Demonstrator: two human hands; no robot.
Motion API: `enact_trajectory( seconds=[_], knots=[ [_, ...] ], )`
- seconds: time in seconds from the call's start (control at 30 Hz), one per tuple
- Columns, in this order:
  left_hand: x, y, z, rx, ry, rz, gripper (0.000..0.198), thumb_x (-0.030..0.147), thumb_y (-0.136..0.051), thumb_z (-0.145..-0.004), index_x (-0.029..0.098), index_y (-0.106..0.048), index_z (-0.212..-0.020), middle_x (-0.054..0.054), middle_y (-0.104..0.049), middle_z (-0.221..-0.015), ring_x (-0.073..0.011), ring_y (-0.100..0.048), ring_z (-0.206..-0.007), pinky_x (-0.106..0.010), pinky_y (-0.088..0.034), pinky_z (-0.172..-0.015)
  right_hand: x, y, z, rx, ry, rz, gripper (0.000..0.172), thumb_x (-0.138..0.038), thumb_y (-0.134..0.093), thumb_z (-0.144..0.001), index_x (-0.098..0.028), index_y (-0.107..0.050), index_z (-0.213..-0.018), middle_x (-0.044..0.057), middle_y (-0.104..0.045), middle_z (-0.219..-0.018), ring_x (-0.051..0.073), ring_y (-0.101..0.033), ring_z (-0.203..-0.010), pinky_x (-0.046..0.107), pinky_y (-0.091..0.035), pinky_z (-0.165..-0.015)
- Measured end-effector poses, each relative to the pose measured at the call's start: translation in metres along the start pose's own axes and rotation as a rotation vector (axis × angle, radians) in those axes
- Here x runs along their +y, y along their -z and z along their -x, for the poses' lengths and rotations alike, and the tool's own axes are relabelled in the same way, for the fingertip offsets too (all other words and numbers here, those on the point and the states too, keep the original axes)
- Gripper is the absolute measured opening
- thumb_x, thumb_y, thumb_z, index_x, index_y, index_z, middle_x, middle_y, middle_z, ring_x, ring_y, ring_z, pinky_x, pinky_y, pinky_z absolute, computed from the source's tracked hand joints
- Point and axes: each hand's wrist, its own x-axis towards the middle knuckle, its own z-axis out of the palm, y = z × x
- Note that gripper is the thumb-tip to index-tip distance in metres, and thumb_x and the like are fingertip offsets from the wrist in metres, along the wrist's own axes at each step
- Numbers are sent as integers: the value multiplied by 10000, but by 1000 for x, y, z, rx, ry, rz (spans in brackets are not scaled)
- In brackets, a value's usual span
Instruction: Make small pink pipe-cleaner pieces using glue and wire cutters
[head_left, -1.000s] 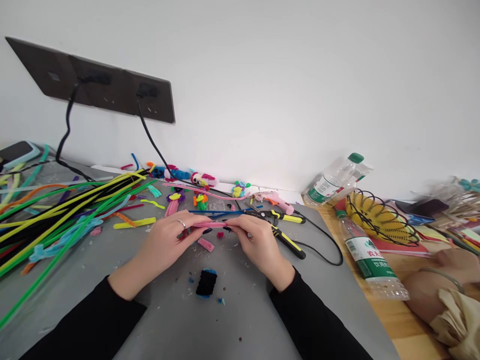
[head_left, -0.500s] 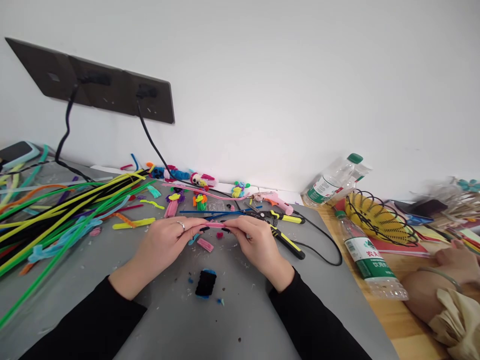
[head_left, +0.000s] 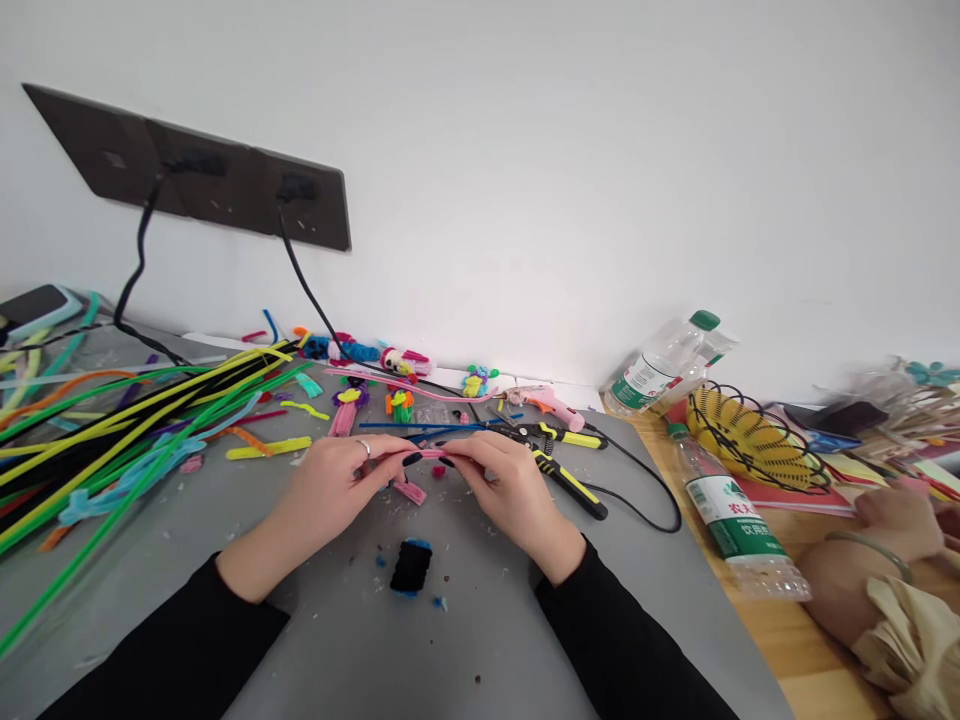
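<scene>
My left hand [head_left: 337, 490] and my right hand [head_left: 510, 485] meet above the grey mat, each pinching an end of a short pink pipe cleaner piece [head_left: 433, 453]. Only a little of the pink shows between the fingertips. Just below lies a small bundle of pink pipe cleaner [head_left: 410, 492], partly behind my left fingers, with a dark pink scrap [head_left: 439, 472] beside it. Nearer to me rests a fuzzy black block [head_left: 411, 567] with blue edges. Black and yellow wire pliers [head_left: 571, 482] lie just right of my right hand.
Long pipe cleaners [head_left: 150, 430] heap at left. Small pipe-cleaner figures [head_left: 405, 362] line the wall. A pink glue gun [head_left: 551, 405] trails a black cable. At right are a water bottle [head_left: 742, 530], a yellow basket [head_left: 750, 440] and another person's hand [head_left: 896, 520].
My fingertips have come slightly closer together, so less of the pink piece shows between them. The view has shifted a little. At right, the other person's hand has moved slightly.
</scene>
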Motion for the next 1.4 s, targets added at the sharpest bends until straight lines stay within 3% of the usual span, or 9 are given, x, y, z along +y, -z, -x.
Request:
enact_trajectory(
  seconds=[0.13, 0.3, 0.53, 0.7, 0.8, 0.9, 1.07, 1.2, 1.4],
  knots=[
    [3, 0, -1, -21, 31, 41, 367, 373, -485, -1022, 255, -762, -813, 45, -776, -638, -160, -698, -520, -239, -554, -534, -1, 1, -2, -5, 52, 67, 245, -244, -495, -1090, -213, -737, -1112, 68, -758, -913, 185, -658, -813, 308, -527, -739],
    [6, 4, -3, -20, 79, 96, 344, 328, -514, -984, 252, -718, -717, 46, -765, -618, -144, -639, -454, -226, -491, -435, 1, 2, -4, 7, 73, 98, 229, -234, -506, -1084, -209, -729, -1131, 77, -768, -958, 214, -606, -842, 369, -488, -780],
    [1, 1, 0, 23, 127, 70, 316, 415, -524, -986, 248, -767, -873, 23, -777, -648, -167, -664, -497, -250, -509, -463, 0, 2, -3, 7, 16, 74, 214, -227, -527, -1072, -208, -729, -1139, 75, -745, -933, 221, -598, -864, 375, -485, -809],
    [4, 2, 1, 98, 184, 69, 335, 501, -567, -947, 257, -792, -906, 2, -796, -693, -204, -720, -596, -290, -574, -591, -2, 2, -5, -11, -115, -75, 208, -195, -537, -1042, -221, -741, -1067, 60, -736, -902, 208, -603, -859, 345, -504, -788],
    [12, 5, -1, 43, 318, 221, 292, 510, -659, -865, 255, -797, -894, -28, -827, -829, -218, -731, -624, -291, -568, -551, -4, 2, -6, -15, -256, -218, 179, -176, -572, -979, -226, -743, -992, 44, -730, -893, 194, -634, -861, 312, -516, -754],
    [18, 7, -4, 5, 449, 436, 382, 515, -761, -786, 245, -777, -1056, -57, -827, -946, -215, -710, -605, -292, -550, -494, -10, 2, -9, -26, -394, -403, 141, -213, -586, -948, -224, -726, -953, 29, -730, -916, 169, -666, -853, 282, -536, -743],
    [17, 3, -8, 51, 525, 709, 514, 551, -824, -744, 226, -738, -1133, -82, -802, -1005, -148, -607, -557, -295, -554, -529, -17, 0, -12, -47, -467, -634, 140, -327, -624, -951, -216, -704, -917, 19, -709, -877, 154, -668, -815, 270, -537, -723],
    [16, -2, -6, 0, 482, 699, 456, 580, -810, -744, 214, -746, -1008, -105, -786, -1057, -199, -672, -668, -315, -571, -552, -16, 0, -13, -21, -471, -691, 156, -361, -650, -936, -215, -703, -922, 18, -702, -874, 150, -658, -802, 271, -531, -718],
    [19, -4, 0, -48, 235, 386, 397, 528, -597, -931, 203, -700, -726, -10, -675, -681, -143, -567, -536, -251, -444, -494, -20, 0, -11, -94, -449, -604, 123, -282, -615, -928, -207, -713, -919, 31, -727, -930, 159, -663, -877, 269, -518, -762]
  ],
)
